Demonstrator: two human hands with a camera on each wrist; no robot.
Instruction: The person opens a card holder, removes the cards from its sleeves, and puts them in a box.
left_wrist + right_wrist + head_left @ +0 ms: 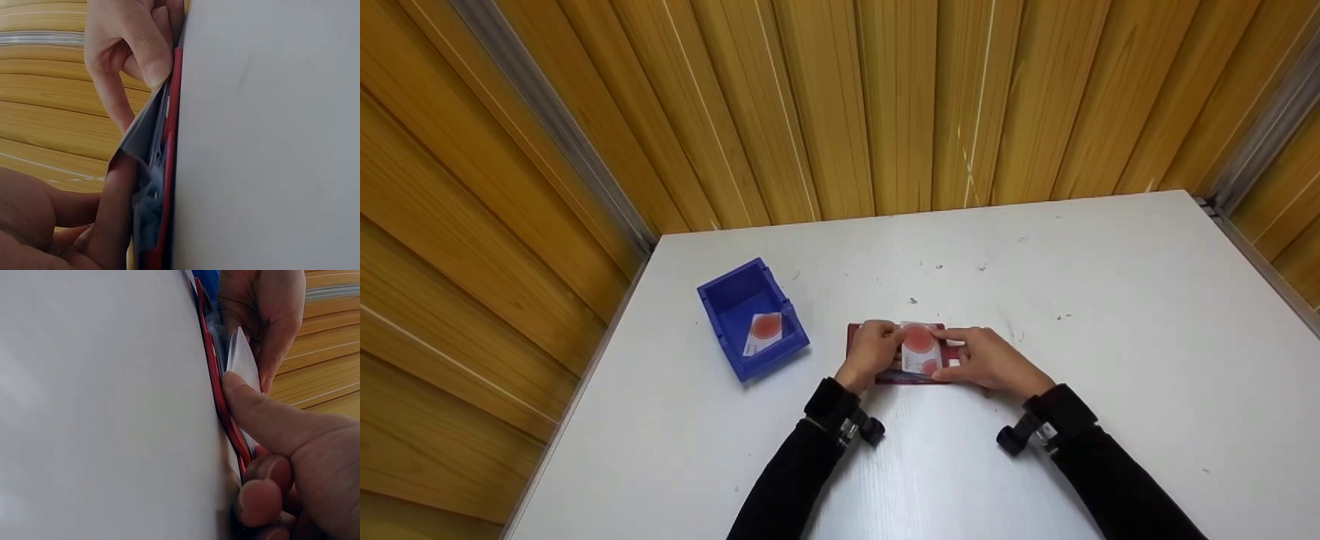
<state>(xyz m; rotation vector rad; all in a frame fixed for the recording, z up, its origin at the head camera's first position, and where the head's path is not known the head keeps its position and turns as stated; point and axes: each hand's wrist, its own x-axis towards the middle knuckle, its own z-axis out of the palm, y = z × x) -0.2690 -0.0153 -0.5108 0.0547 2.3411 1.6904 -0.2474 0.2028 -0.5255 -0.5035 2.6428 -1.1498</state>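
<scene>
A red card holder (852,335) with clear plastic sleeves (151,208) lies open on the white table. Over it is a white card (919,358) printed with red circles, tilted up from the sleeves in both wrist views. My left hand (873,354) pinches the card's left side, a finger reaching beneath it in the left wrist view. At the opposite edge, my right hand (988,361) grips the card between thumb and fingers. The right thumb (253,405) presses along the card's lower edge, close to the red cover. Parts of the holder are hidden under hands and card.
A blue plastic bin (746,367) stands on the table to the left of the hands, with a similar white card (765,331) bearing a red circle inside. Wood-patterned walls (900,105) enclose the table's back and sides.
</scene>
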